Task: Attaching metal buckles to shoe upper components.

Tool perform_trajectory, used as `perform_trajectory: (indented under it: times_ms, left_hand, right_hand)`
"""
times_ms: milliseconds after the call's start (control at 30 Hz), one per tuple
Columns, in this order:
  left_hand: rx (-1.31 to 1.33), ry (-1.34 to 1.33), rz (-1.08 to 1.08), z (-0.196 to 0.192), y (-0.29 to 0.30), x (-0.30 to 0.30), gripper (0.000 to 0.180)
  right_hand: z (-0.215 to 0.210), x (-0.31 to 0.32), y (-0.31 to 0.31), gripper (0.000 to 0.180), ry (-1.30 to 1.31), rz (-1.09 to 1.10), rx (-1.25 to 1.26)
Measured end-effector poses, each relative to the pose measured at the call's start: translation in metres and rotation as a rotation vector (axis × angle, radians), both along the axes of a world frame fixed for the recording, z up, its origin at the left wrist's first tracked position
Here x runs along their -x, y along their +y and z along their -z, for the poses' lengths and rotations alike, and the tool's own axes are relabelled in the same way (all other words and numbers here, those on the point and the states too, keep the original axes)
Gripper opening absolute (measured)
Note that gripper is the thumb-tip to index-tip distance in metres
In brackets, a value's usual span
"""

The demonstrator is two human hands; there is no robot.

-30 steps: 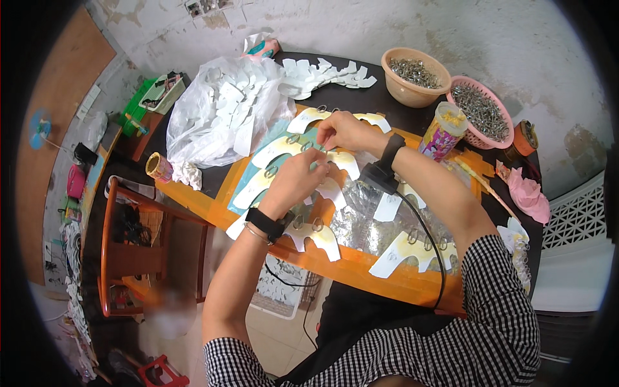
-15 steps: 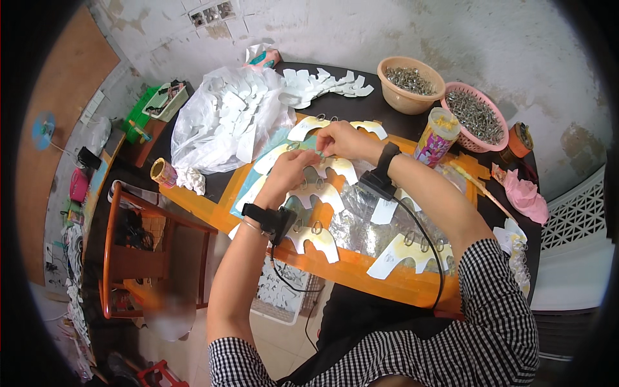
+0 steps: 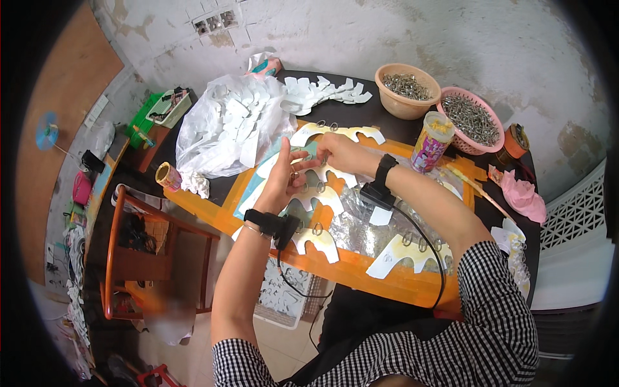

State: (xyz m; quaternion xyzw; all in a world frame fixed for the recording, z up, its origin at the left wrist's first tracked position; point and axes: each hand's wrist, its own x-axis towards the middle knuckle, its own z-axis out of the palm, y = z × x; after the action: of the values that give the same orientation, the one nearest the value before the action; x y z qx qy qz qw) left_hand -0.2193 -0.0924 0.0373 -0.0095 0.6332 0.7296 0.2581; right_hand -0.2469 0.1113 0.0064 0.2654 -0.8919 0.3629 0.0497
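At the far left of the table (image 3: 193,205) stands a small roll of tape (image 3: 167,175), with a crumpled white plastic bag (image 3: 225,126) full of white cut-outs just beyond it. An orange board (image 3: 361,274) lies across the table, its long axis running from near left to far right. On it lie several white paper cut-outs (image 3: 316,237) with scalloped edges and small metal rings.

The left hand (image 3: 284,177) is raised above the board, fingers curled; its grip is partly closed and appears to pinch a small ring, too small to confirm. The right hand (image 3: 342,155) sits just beside it, fingers closed on the edge of a cut-out (image 3: 322,173) whose long axis runs left to right, scallops pointing toward the person. Both wrists carry black bands.

Further right stand a patterned cup (image 3: 431,142), a tan bowl (image 3: 407,97) and a pink basket (image 3: 471,119), both holding metal pieces.
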Motion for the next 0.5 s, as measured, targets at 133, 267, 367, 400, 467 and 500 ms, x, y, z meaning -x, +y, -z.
perform_trajectory:
  times_ms: [133,267,367,400,467,500]
  left_hand:
    - [-0.078,-0.002,0.049,-0.011,0.004,-0.008,0.102]
    - [-0.105,0.025,0.03,-0.016,0.004,-0.016,0.111]
    - [-0.043,0.05,0.01,-0.012,0.005,-0.017,0.112]
    - [-0.044,0.048,0.007,-0.012,0.005,-0.018,0.112]
    - [-0.018,0.062,-0.022,-0.015,0.011,-0.019,0.112]
    - [-0.021,0.062,-0.021,-0.017,0.013,-0.021,0.112]
  right_hand:
    - [0.004,0.002,0.009,0.017,0.188,0.016,0.136]
    - [-0.037,-0.012,-0.002,0.008,-0.137,-0.012,0.156]
    - [-0.057,-0.024,-0.013,0.015,-0.44,-0.124,0.145]
    - [-0.059,-0.027,-0.016,0.021,-0.515,-0.133,0.11]
    - [-0.056,-0.028,-0.012,0.022,-0.531,-0.118,0.157]
    - [-0.055,-0.028,-0.01,0.022,-0.547,-0.106,0.207]
